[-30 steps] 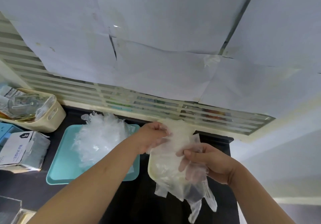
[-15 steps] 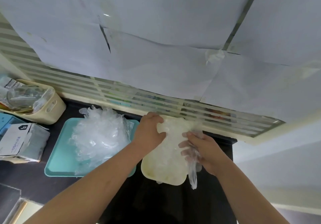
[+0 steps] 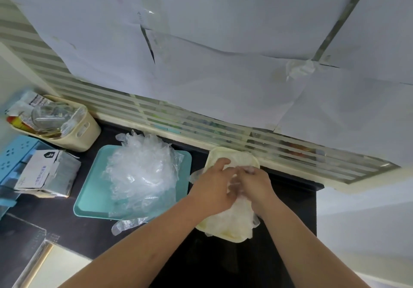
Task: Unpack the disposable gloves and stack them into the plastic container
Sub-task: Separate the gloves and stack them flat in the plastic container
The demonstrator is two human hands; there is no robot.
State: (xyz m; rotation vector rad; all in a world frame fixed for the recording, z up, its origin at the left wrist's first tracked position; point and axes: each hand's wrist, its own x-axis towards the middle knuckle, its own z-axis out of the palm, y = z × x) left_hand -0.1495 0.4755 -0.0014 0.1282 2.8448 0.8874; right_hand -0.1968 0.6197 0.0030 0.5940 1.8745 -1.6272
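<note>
1. Polythene, thin and clear, is the material of the disposable gloves, and they lie in three places. A stack (image 3: 230, 220) fills the cream plastic container (image 3: 232, 154) at centre-right of the dark desk (image 3: 201, 261). A loose pile (image 3: 140, 171) sits on the teal tray (image 3: 89, 198) to the left. One stray glove (image 3: 127, 224) lies on the desk just beside the tray's near edge.
2. Both hands rest on top of the stack, touching each other. The left hand (image 3: 214, 189) has its fingers (image 3: 221, 162) stretched out and pressing on the film. The right hand (image 3: 254, 182) has its fingers (image 3: 247, 170) blurred among the film, so I cannot tell whether they pinch or press.
3. Handling, as a judgement: the gloves look very light, limp, slippery and prone to cling. The stack looks springy, and film spills over the container's near rim.
4. Recommended hold: pinch one glove at the cuff, lay it flat, then press it down with a flat palm.
5. Risk: the container looks light and may slide, so steady its rim.
6. Also present at far left: an opened carton (image 3: 44, 171) and a cream basket (image 3: 78, 131).
</note>
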